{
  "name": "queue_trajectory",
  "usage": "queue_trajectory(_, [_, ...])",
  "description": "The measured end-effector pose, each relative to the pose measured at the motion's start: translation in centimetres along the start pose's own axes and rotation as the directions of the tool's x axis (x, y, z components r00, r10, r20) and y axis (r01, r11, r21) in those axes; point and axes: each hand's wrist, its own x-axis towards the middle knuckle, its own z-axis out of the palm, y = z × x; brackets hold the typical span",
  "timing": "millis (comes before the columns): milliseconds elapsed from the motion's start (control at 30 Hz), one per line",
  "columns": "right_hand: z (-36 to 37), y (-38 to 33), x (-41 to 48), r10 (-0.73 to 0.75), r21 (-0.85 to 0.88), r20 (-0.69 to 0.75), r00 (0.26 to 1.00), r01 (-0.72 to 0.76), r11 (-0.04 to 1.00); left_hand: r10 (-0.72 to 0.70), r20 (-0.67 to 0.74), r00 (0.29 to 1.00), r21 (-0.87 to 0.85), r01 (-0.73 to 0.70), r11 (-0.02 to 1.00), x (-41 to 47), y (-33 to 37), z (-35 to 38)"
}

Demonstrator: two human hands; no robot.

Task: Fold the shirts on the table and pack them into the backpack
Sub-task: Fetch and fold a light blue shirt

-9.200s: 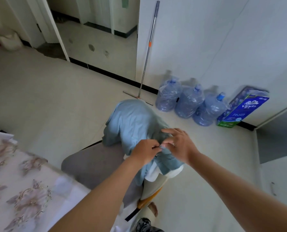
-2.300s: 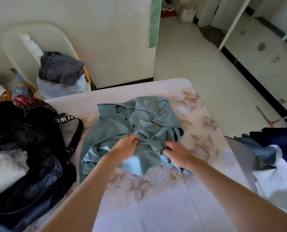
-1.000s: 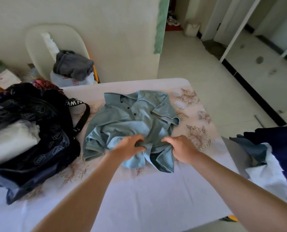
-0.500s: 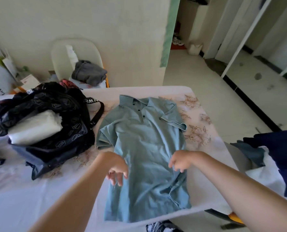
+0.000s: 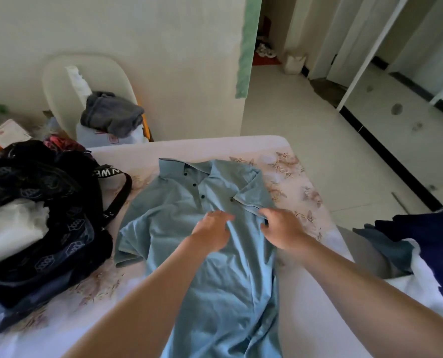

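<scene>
Holds a blue shirt (image 5: 215,293) flat and front-up on the desk (image 5: 189,148), collar toward the far edge, lower end running out of view at the near side. Rests the left grip (image 5: 211,232) on the chest just below the buttons, fingers straight and slightly blurred, clasping nothing. Pinches the hem of the folded-in sleeve with the right grip (image 5: 282,228), fingers curled onto the cloth. On the opposite side, the other sleeve spread flat toward the backpack (image 5: 60,228), just beside it on the same desk. Black backpack gaping open, with a white folded garment (image 5: 11,228) inside and a lettered strap (image 5: 117,192) lying next to the shirt's shoulder. Behind the desk, a pale chair (image 5: 60,81) bearing a grey garment (image 5: 111,112) on a white bundle (image 5: 96,135). At the right edge, dark blue clothes (image 5: 427,241) and white cloth (image 5: 422,275) heaped on a grey seat (image 5: 365,251), apart from the shirt.
</scene>
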Motion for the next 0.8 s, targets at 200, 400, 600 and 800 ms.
queue_trajectory(200, [2.5,1.1,6.2,0.071,-0.235,0.110,0.991,-0.043,0.971,0.013,0.043,0.999,0.306,-0.026,0.952,7.2,0.8,-0.1])
queue_trajectory(400, [2.0,4.2,8.4,0.197,0.044,-0.176,0.964,-0.193,0.980,0.017,-0.004,1.000,0.331,-0.015,0.943,11.3,0.4,0.2])
queue_trajectory(600, [-0.6,8.7,11.0,0.592,0.139,-0.166,0.788,-0.576,0.806,0.006,-0.344,0.939,0.120,0.038,0.992,13.8,0.2,-1.5])
queue_trajectory(800, [1.6,3.8,13.6,-0.200,-0.087,-0.170,0.965,0.187,0.978,-0.037,-0.380,0.924,0.278,0.152,0.948,17.6,-1.5,-5.5])
